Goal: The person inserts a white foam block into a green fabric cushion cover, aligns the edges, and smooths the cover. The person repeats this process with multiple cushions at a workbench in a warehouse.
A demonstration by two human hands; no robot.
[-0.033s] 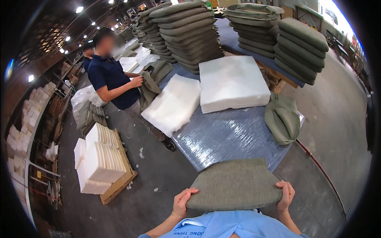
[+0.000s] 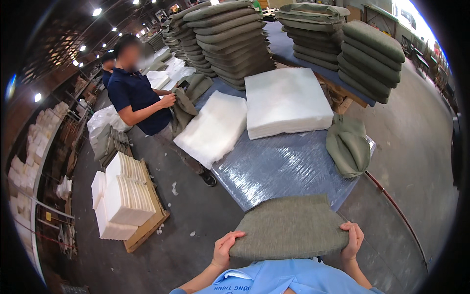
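A grey-green fabric cushion (image 2: 289, 228) is stretched between my hands, close to my body at the near edge of the table. My left hand (image 2: 225, 247) is closed on its left near corner, thumb on top. On the opposite corner my right hand (image 2: 351, 241) grips likewise. The cushion's far edge lies over the near end of the plastic-wrapped table (image 2: 274, 166). Beyond it are a stack of white padding sheets (image 2: 289, 100) and a single white padding sheet (image 2: 215, 130) to its left. An empty-looking green cover (image 2: 348, 147) hangs over the table's right edge.
Tall stacks of green cushions (image 2: 230, 44) stand at the back, with another stack (image 2: 369, 63) at the far right. A co-worker (image 2: 139, 93) handles green fabric on the left. White foam blocks (image 2: 125, 196) sit on a pallet on the floor. A red hose (image 2: 391, 201) runs down at right.
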